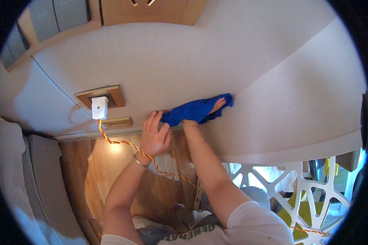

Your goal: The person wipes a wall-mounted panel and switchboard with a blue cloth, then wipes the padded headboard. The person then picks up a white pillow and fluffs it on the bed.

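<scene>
A blue cloth is pressed to the lower part of the pale wall. My right hand is partly wrapped in the cloth, its fingers showing at the right end near the wall's corner. My left hand has its fingertips on the wall at the cloth's left end, fingers apart; whether it pinches the cloth's edge is not clear. A metal bangle circles my left wrist. A twisted red and yellow cord passes over that wrist and runs up to a white plug in a gold-coloured wall socket.
Below the socket is a small gold-coloured wall fitting. Grey upholstered furniture stands at the left on the wooden floor. A white openwork partition is at the lower right. Framed objects hang along the top.
</scene>
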`<move>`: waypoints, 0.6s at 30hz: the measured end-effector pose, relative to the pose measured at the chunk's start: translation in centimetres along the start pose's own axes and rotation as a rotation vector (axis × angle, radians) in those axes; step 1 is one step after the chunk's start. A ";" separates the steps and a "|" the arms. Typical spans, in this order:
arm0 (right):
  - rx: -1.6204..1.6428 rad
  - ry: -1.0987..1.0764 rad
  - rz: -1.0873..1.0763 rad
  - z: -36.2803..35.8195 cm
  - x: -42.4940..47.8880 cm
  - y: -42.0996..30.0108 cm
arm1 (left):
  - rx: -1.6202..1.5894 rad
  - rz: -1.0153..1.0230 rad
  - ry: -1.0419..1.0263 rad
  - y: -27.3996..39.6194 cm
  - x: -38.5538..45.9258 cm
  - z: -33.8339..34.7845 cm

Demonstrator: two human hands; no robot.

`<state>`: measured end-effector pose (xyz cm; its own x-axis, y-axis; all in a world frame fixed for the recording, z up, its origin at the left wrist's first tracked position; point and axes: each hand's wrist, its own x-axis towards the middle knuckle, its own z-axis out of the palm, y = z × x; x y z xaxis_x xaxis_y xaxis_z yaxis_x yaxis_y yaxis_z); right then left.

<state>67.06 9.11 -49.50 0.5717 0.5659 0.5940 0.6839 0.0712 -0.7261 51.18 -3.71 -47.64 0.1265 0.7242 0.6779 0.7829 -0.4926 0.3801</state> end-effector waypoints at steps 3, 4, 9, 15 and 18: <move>0.007 -0.078 0.143 1.5 -4.4 3.7 | -0.082 -0.035 -0.088 -0.4 -1.7 0.5; 0.014 -0.110 0.191 2.2 -6.1 4.4 | -0.118 -0.047 -0.121 -0.9 -2.5 0.8; 0.033 -0.237 0.374 2.8 -13.7 8.8 | -0.213 -0.189 -0.206 -2.0 -6.5 2.0; 0.122 -0.469 0.380 2.8 -21.9 6.7 | -0.114 -0.422 -0.086 -4.5 -10.0 0.4; 0.178 -0.687 0.284 2.0 -25.9 3.3 | -0.080 -0.574 -0.065 -5.7 -11.7 -0.9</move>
<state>53.61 -3.68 -67.97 0.2641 0.9620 0.0693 0.4358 -0.0549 -0.8984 44.69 -9.74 -57.18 -0.2654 0.9128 0.3105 0.6893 -0.0456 0.7230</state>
